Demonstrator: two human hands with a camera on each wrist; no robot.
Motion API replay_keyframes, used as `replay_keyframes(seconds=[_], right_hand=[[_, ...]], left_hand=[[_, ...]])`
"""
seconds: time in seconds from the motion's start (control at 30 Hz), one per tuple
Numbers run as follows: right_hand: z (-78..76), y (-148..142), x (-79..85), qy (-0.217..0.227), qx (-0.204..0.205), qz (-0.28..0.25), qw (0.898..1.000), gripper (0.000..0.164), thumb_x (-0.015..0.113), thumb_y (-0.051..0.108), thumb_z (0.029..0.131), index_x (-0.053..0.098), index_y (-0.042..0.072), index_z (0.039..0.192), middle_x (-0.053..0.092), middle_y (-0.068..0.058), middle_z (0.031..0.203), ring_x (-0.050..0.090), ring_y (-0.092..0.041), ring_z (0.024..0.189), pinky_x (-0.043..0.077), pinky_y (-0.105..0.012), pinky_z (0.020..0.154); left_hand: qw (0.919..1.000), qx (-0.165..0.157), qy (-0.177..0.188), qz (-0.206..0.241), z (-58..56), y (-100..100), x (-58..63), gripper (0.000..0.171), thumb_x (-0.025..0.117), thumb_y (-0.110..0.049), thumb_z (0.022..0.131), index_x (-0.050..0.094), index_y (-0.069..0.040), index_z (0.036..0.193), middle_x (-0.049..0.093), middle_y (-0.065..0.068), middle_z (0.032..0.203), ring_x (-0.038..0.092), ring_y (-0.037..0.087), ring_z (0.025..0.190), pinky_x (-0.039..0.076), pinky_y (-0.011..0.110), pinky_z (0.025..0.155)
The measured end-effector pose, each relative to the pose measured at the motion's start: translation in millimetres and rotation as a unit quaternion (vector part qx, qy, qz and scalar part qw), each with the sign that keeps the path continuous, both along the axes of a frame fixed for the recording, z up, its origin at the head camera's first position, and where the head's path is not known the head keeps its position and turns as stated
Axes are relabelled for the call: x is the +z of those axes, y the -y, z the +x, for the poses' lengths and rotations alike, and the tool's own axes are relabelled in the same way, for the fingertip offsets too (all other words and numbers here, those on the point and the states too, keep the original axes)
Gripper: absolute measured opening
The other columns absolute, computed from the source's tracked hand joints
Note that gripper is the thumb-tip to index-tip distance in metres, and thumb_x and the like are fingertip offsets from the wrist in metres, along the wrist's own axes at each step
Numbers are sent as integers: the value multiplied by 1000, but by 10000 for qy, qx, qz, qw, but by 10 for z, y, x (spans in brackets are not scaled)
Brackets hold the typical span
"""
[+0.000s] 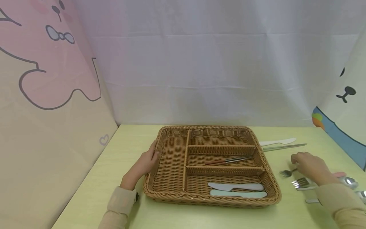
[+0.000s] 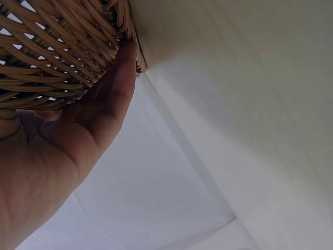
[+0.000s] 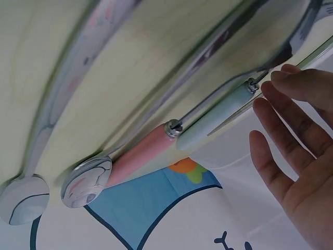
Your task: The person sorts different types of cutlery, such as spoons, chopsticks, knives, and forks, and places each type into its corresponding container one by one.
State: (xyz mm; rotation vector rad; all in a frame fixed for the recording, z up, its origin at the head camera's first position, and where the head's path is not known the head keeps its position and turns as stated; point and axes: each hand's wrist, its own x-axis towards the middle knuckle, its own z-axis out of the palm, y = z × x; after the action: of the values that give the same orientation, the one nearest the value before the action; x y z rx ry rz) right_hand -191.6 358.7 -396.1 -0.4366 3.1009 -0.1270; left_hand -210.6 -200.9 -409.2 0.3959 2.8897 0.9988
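My left hand (image 1: 144,163) holds the left side of a divided wicker basket (image 1: 185,159); in the left wrist view its fingers (image 2: 112,96) lie along the woven outer wall. My right hand (image 1: 311,167) is low over the table to the basket's right, nothing gripped. Its fingertips are right at the neck of a small fork (image 1: 286,173), whose mint handle (image 3: 218,117) shows in the right wrist view. Beside that lies a pink-handled utensil (image 3: 143,153). Another fork (image 1: 300,182) is partly hidden under the right hand.
Red-brown and metal chopsticks (image 1: 226,161) lie in the basket's middle right compartment. The front one holds a white knife (image 1: 237,186) and a mint knife (image 1: 238,193). Behind the right hand lie a white knife (image 1: 278,142) and green chopsticks (image 1: 284,147); spoons (image 1: 349,182) are at right.
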Motion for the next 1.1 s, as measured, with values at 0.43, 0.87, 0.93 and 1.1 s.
replay_keyframes(seconds=[0.43, 0.87, 0.93, 1.1], right_hand=[[31, -55, -95, -181, 30, 21, 9998, 26, 59, -11, 59, 50, 12, 66, 52, 1, 66, 46, -16, 61, 40, -35, 50], [17, -114, -180, -520, 358, 198, 9978, 29, 59, -11, 62, 46, 15, 66, 47, 3, 66, 43, -14, 61, 38, -34, 50], [14, -124, -193, -576, 401, 199, 9973, 29, 61, -10, 63, 46, 15, 66, 47, 3, 66, 42, -13, 60, 37, -33, 49], [13, -130, -203, -698, 464, 204, 9963, 29, 63, -7, 67, 46, 16, 66, 46, 6, 65, 40, -9, 57, 37, -29, 48]], left_hand=[[10000, 38, 55, 14, -1, 0, 6, 59, 34, -16, 100, 2, -1, 147, 52, 9, 71, 45, 12, 46, 41, 26, 47], [10000, 26, 85, -17, -8, -5, 4, 59, 33, -17, 100, 1, -1, 147, 47, 4, 65, 40, 11, 45, 40, 25, 47], [10000, 19, 93, -12, -6, -4, 6, 59, 33, -16, 100, 1, -1, 147, 46, 4, 63, 39, 11, 44, 39, 25, 45], [10000, -5, 84, -9, -1, -2, 7, 59, 33, -15, 100, 1, 0, 147, 45, 3, 62, 37, 10, 42, 38, 24, 44]])
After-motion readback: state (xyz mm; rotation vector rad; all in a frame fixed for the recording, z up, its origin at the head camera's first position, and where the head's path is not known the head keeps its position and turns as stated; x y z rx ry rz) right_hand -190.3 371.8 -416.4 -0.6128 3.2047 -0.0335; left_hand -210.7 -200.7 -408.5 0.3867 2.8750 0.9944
